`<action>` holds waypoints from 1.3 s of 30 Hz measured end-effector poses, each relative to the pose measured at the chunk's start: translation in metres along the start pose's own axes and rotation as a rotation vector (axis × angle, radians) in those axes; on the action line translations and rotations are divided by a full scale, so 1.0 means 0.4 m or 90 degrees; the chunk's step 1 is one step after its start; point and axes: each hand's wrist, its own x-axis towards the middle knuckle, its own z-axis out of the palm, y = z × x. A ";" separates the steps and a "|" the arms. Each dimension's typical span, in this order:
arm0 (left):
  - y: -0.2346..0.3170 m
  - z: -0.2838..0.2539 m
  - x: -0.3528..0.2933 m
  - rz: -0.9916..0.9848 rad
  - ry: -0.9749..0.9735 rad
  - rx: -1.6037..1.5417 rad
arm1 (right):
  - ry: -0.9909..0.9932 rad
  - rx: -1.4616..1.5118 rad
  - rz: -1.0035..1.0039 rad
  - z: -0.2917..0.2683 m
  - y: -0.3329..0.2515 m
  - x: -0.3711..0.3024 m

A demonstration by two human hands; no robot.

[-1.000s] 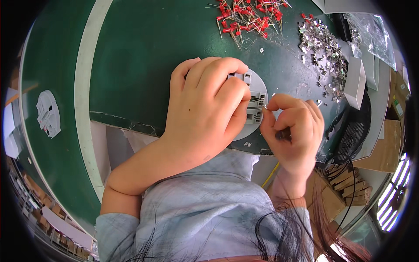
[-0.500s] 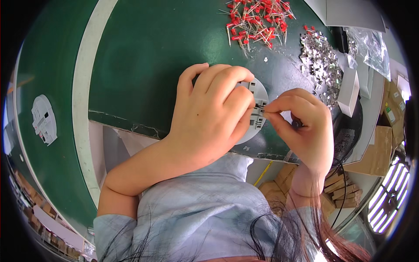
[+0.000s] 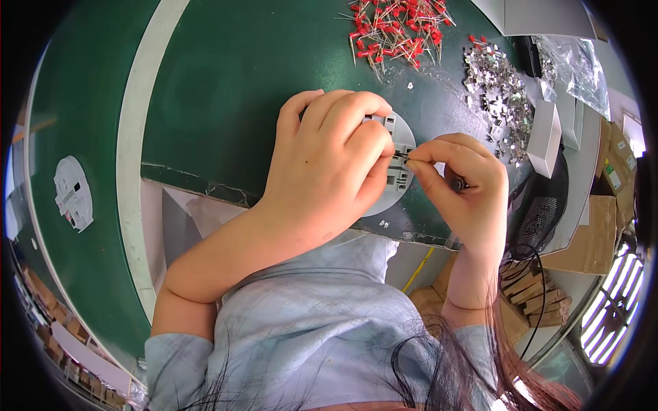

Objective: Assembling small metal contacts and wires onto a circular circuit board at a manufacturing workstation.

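Observation:
A round pale grey plastic disc [image 3: 399, 131] with small dark slots and fittings lies near the front edge of the bench. My left hand [image 3: 329, 154] is closed over its left half, fingers curled and covering much of it. At the disc's right side, my right hand [image 3: 466, 181] pinches with thumb and forefinger beside a dark fitting near the middle. Whatever is between those fingertips is too small to make out. Tucked in the right palm is a dark tool with a round end [image 3: 458, 183]; the rest of it is hidden by the fingers.
Beyond the disc lies a heap of red LEDs [image 3: 397, 31] with long leads. Right of it is a pile of small metal clips [image 3: 497, 96], beside a white box [image 3: 545, 137] and a clear plastic bag [image 3: 579, 68]. Another pale disc [image 3: 72, 192] rests on the far-left green surface.
The whole view has shifted slightly, with the bench contents appearing a little higher and further left. Both hands keep nearly the same hold at the disc.

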 end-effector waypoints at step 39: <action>-0.033 0.025 0.020 0.039 0.020 -0.015 | 0.017 -0.171 -0.053 0.011 -0.009 0.026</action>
